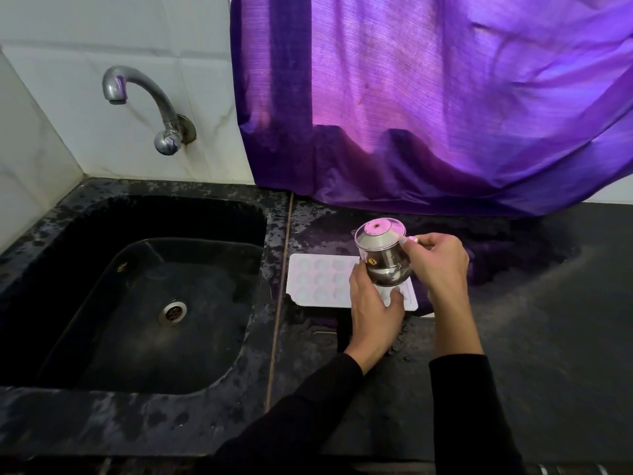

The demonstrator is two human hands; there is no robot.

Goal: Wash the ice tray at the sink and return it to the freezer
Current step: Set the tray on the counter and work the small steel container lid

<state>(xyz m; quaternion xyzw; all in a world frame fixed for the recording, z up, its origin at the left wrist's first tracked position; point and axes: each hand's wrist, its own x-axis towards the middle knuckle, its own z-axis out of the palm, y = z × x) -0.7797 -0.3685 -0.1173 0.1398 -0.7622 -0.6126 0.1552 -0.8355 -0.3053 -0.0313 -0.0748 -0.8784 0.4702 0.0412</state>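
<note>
A white ice tray (320, 279) lies flat on the dark wet counter (513, 320), just to the right of the black sink (150, 303). From the sink drain (172, 312), the tray is at about 3 o'clock. It has rows of little cups in it.

Two hands hold a small shiny steel pot (383, 257) right over the right end of the tray. The pot is tipped a bit. It has a round sticker with a number on its side. The left hand (373, 306) comes up from 6 o'clock and its fingers curl around the bottom of the pot. The right hand (436, 260) is at 3 o'clock of the pot and its fingers pinch the pot near its top edge. Both arms wear black sleeves (462, 406).

A silver tap (144, 97) sticks out of the white tile wall (51, 46) at 12 o'clock from the sink. No water runs from it. A purple curtain (428, 97) hangs at 12 o'clock from the tray, and its bottom edge lies on the counter.
</note>
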